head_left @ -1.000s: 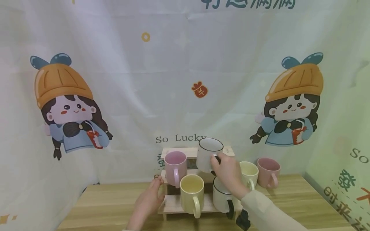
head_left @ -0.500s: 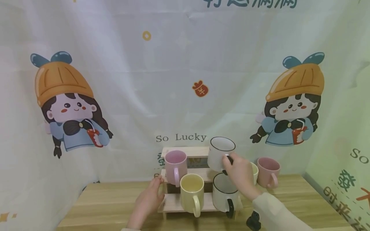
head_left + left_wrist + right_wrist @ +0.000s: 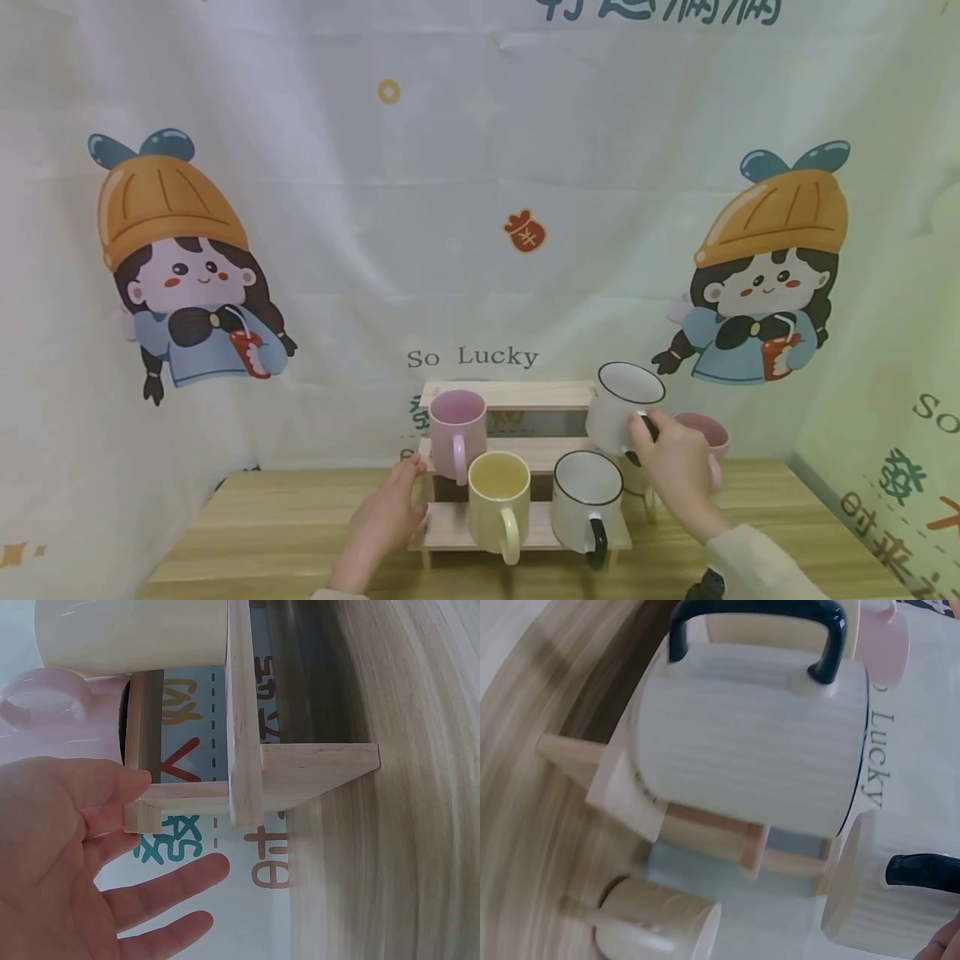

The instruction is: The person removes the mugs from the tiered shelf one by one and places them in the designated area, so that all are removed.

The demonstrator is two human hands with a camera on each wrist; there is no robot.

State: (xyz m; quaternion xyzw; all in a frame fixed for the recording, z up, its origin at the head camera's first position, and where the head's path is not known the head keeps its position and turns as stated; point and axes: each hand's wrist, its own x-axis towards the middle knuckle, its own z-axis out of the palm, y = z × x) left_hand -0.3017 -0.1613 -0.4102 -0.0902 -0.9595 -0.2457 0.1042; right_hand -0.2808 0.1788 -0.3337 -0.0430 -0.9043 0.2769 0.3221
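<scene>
My right hand (image 3: 678,467) grips the black handle of a white mug (image 3: 618,408) with a dark rim. This mug is held in the air at the shelf's right end, slightly tilted; in the right wrist view the held mug (image 3: 889,892) is partly cut off. Thumb and fingertips of my left hand (image 3: 382,521) pinch the left end of the wooden three-tier shelf (image 3: 525,454), its other fingers spread straight. A pink mug (image 3: 457,433) stands on the middle tier. On the lowest tier stand a yellow mug (image 3: 498,504) and a second white mug (image 3: 585,504), handles facing front.
Right of the shelf, a cream mug (image 3: 656,922) stands on the wooden table (image 3: 285,517), mostly hidden in the head view by the held mug and my hand. Another pink mug (image 3: 705,433) stands beyond my right hand. A printed cloth (image 3: 360,250) hangs behind.
My right hand has carried the white mug rightward, from over the middle tier to the shelf's right end. The left hand stays in place. The view has shifted slightly.
</scene>
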